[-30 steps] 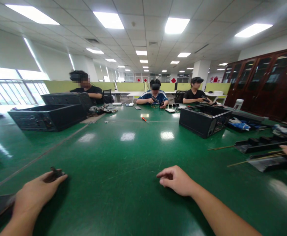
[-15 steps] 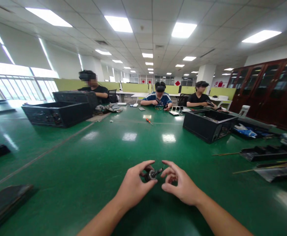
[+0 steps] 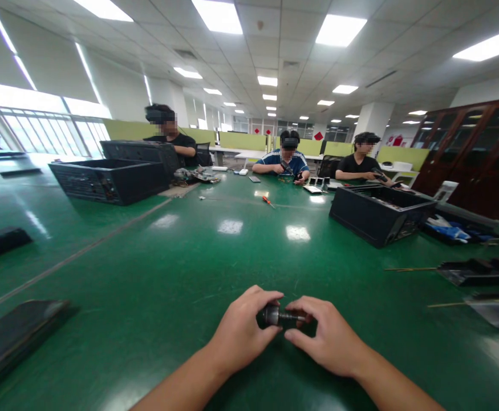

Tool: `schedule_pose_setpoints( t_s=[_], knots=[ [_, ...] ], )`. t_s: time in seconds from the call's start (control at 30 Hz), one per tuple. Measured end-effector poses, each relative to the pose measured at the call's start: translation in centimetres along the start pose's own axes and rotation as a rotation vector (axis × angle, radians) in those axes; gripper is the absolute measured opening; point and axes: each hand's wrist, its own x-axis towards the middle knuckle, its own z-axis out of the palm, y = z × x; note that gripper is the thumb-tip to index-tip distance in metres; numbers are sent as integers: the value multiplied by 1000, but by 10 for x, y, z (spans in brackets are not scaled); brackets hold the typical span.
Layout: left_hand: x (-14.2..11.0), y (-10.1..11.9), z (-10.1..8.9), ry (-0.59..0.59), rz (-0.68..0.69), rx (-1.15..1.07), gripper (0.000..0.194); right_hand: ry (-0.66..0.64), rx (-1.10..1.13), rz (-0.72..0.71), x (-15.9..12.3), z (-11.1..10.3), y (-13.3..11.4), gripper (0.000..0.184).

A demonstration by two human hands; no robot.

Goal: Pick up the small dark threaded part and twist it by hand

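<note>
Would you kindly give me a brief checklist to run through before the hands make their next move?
1. Left hand holding the dark cylindrical part: ok, around its thicker end.
2. Thinner end pointing toward the right hand: ok.
3. Right hand gripping that end: cannot tell; its fingers curve around it, but contact is unclear.
4. Orange-handled screwdriver away from the hands: ok, farther up the green table.
5. Part undamaged: cannot tell, too small and blurred.
</note>
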Motion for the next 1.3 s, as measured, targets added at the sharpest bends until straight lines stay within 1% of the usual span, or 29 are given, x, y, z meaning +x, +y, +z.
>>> schedule_pose_setpoints(
  t_s=[0.07,0.23,0.33,0.47,0.57,0.67,0.73,0.97,1.1,1.3],
  knots=[
    [-1,0,3,-4,21,-7,54,-5,-25,-13,0,0,0,15],
    [-2,0,8,-6,79,3,55,-17,-29,-12,1,0,0,6],
    [-2,2,9,-2,97,11,50,-30,-12,-8,1,0,1,7],
    [-4,3,11,6,67,9,43,-14,-13,-24,1,2,2,9],
    [-5,2,11,43,48,20,41,7,-28,-32,1,3,3,8],
    [-5,2,10,89,53,39,41,24,-31,-34,0,3,4,6],
    [-5,2,9,100,59,41,39,28,-31,-36,0,2,4,5],
    [-4,3,6,108,58,33,33,39,-27,-34,1,0,3,5],
    [-4,4,6,89,42,41,33,39,-31,-38,1,0,3,5],
    [-3,7,5,96,48,39,34,36,-30,-43,0,-1,2,6]
  ],
)
